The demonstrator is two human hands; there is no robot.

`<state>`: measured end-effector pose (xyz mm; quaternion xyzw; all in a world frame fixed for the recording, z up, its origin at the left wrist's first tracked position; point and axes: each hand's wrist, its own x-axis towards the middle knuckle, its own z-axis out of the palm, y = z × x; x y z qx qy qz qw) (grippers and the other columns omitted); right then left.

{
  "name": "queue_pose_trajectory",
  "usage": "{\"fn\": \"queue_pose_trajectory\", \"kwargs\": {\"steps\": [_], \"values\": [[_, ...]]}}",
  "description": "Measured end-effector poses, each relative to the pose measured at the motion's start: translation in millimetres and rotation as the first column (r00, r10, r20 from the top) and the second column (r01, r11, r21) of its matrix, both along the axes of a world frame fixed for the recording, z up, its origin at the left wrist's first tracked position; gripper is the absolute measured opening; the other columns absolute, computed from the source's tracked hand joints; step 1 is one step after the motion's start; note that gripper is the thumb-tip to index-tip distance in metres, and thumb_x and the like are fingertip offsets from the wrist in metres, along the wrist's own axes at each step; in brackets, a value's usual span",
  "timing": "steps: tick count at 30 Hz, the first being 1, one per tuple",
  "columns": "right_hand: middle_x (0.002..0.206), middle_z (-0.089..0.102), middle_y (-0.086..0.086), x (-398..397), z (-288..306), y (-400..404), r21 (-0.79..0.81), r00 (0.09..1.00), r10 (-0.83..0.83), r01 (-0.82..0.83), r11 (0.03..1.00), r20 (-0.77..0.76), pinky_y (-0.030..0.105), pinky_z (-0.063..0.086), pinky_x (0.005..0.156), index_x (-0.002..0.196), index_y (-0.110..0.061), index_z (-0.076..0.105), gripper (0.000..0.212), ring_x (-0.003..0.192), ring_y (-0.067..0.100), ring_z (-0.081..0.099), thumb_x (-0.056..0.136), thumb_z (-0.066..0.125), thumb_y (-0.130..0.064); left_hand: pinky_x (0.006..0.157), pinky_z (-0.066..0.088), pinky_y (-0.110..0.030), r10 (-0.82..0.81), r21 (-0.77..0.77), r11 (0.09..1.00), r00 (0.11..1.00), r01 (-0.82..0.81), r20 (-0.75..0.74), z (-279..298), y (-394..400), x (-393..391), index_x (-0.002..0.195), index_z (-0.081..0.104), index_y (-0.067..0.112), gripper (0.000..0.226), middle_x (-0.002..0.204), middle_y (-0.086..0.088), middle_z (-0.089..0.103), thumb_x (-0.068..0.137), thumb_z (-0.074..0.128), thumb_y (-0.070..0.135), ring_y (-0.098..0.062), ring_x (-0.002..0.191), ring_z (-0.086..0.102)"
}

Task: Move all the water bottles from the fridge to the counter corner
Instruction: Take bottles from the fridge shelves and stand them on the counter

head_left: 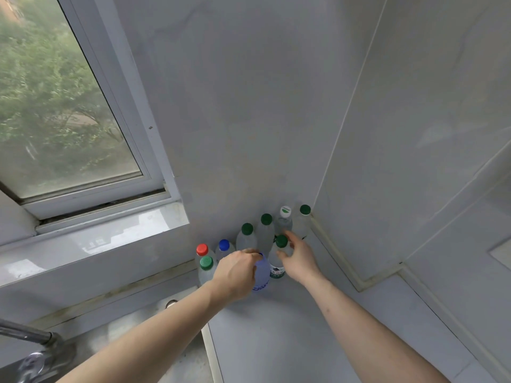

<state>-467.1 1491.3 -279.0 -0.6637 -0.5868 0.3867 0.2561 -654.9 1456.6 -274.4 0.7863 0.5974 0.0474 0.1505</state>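
While standing in the desk corner against the wall: a cluster of capped water bottles. Left hand curled round a blue-tinted bottle at the front of the cluster, grip closed on its upper part. Right hand beside a green-capped bottle, fingers relaxed and spread, touching or just off it, cannot tell. Sink tap lower left.

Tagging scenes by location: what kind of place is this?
Most likely a home kitchen counter by a window. Cues: a metal tap over what looks like a sink at lower left, a pale counter running into a tiled wall corner, and water bottles clustered there, with both hands among them.
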Motion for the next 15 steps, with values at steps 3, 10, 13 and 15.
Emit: {"fn": "queue_pose_trajectory", "kwargs": {"steps": [3, 10, 13, 15], "values": [[0.154, 0.053, -0.002, -0.7, 8.2, -15.0, 0.014, 1.000, -0.015, 0.015, 1.000, 0.008, 0.037, 0.042, 0.116, 0.158, -0.025, 0.040, 0.067, 0.142, 0.021, 0.049, 0.098, 0.069, -0.016, 0.101, 0.052, -0.037, -0.013, -0.021, 1.000, 0.999, 0.013, 0.032, 19.6, -17.0, -5.3, 0.145, 0.057, 0.025, 0.053, 0.152, 0.009, 0.052, 0.095, 0.049, 0.008, -0.024, 0.127, 0.058], [0.150, 0.054, -0.017, 0.6, 49.4, -96.7, 0.150, 0.962, -0.115, 0.155, 0.976, -0.249, 0.035, 0.042, 0.117, 0.148, -0.035, 0.053, 0.063, 0.140, 0.006, 0.047, 0.095, 0.070, -0.007, 0.109, 0.045, -0.031, 0.043, 0.001, 0.999, 0.974, -0.044, 0.225, 73.1, -89.6, -42.7, 0.146, 0.053, 0.035, 0.044, 0.158, 0.019, 0.041, 0.103, 0.054, 0.027, -0.013, 0.138, 0.047], [0.148, 0.055, -0.018, -1.3, 67.0, -147.1, 0.116, 0.955, -0.088, 0.125, 0.985, -0.285, 0.034, 0.041, 0.117, 0.141, -0.040, 0.057, 0.057, 0.136, 0.003, 0.049, 0.096, 0.067, -0.006, 0.106, 0.041, -0.023, 0.088, -0.004, 0.996, 0.953, -0.091, 0.291, 88.7, -134.0, -62.5, 0.143, 0.054, 0.039, 0.042, 0.154, 0.026, 0.040, 0.102, 0.056, 0.031, -0.009, 0.132, 0.050], [0.144, 0.056, -0.022, -2.9, 76.4, -172.5, 0.115, 0.965, -0.043, 0.075, 0.991, -0.260, 0.030, 0.043, 0.115, 0.135, -0.048, 0.057, 0.058, 0.133, -0.001, 0.052, 0.097, 0.068, -0.006, 0.102, 0.043, -0.021, 0.110, -0.026, 0.994, 0.932, -0.107, 0.346, 88.9, -159.3, -74.9, 0.140, 0.055, 0.043, 0.040, 0.151, 0.032, 0.039, 0.102, 0.057, 0.032, -0.008, 0.122, 0.056]]}}
